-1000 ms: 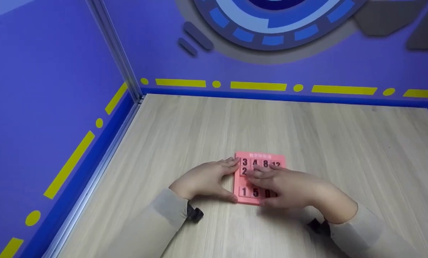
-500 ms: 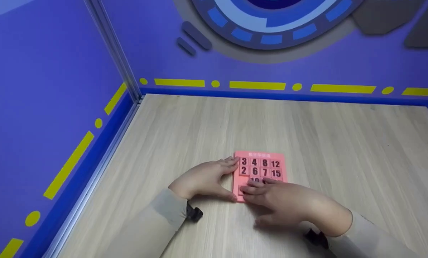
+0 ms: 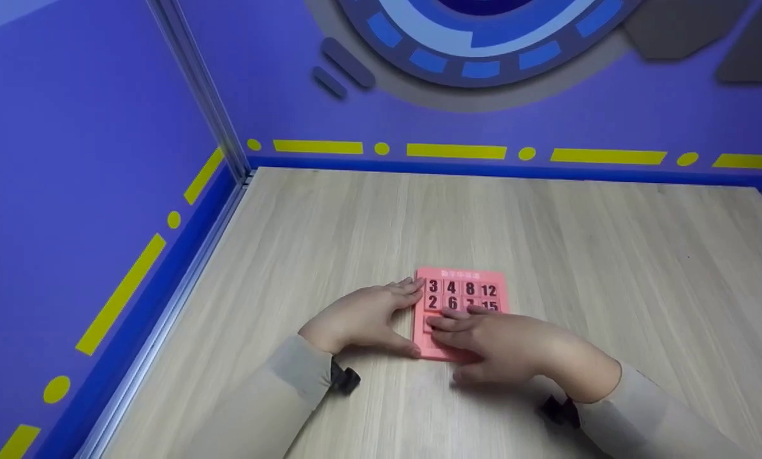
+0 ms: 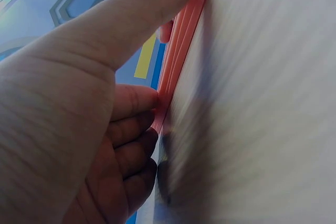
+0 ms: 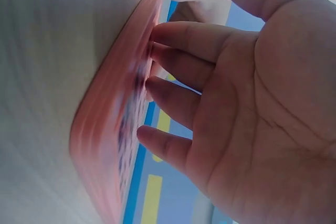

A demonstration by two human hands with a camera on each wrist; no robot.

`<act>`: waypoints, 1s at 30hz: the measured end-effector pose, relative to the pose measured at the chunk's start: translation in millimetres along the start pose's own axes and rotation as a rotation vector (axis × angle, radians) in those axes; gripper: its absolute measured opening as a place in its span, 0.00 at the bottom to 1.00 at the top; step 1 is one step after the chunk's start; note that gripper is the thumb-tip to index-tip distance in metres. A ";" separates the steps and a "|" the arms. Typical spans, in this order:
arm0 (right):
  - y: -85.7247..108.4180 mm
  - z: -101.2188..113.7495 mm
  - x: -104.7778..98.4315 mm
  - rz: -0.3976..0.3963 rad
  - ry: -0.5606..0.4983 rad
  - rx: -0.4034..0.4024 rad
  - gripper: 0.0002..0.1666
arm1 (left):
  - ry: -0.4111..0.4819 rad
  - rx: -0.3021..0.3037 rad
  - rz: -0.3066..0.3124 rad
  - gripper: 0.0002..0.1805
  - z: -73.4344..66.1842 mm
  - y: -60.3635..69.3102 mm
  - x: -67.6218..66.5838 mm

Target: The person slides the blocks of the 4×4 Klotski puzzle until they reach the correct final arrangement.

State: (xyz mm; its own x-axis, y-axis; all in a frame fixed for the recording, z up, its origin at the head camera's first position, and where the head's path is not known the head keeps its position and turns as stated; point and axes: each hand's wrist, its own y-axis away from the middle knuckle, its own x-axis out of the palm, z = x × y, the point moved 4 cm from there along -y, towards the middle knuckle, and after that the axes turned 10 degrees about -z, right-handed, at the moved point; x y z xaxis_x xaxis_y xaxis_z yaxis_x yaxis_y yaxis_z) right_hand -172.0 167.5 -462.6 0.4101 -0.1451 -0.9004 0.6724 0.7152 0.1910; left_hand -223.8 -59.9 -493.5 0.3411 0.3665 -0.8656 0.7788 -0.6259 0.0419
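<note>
A pink number slide puzzle [image 3: 460, 275] lies flat on the table, with black numbers on its tiles. My left hand [image 3: 365, 317] rests against its left side, the thumb [image 4: 147, 9] at the near corner and the fingertips farther along the edge. Over the lower rows lies my right hand [image 3: 514, 347], its extended fingertips touching the tiles near the left column. It hides most of the lower numbers. In the right wrist view the fingers [image 5: 181, 103] are spread and nearly straight, with their tips at the tile face.
The light wood table [image 3: 329, 223] surrounds the puzzle. Blue-purple panels [image 3: 100, 159] with yellow dashes stand along the left and back edges. A metal post [image 3: 196, 83] joins them at the corner. Black straps [image 3: 344, 377] sit at both wrists.
My right hand first moved left and nearer over the puzzle, then slightly away from me. A left-column tile under its fingertips slid up into the gap above. The left hand stayed put.
</note>
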 end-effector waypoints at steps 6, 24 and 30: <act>-2.6 -11.1 -0.5 -0.017 -0.005 -0.028 0.43 | -0.006 0.003 0.003 0.62 -0.2 -1.3 -2.0; 37.7 -8.5 -37.0 -0.116 0.007 -0.018 0.37 | 0.011 -0.022 -0.009 0.63 2.7 5.3 3.2; 37.8 -1.8 -20.7 -0.016 0.024 -0.014 0.40 | 0.007 -0.005 -0.023 0.61 -0.7 1.6 0.1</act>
State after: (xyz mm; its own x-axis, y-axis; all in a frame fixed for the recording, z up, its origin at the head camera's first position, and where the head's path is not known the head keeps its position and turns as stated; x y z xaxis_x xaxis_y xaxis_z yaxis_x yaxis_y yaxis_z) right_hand -156.1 198.8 -437.5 0.3845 -0.1402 -0.9124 0.6700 0.7223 0.1713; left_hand -222.1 -60.4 -493.1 0.3272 0.3856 -0.8627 0.7888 -0.6141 0.0247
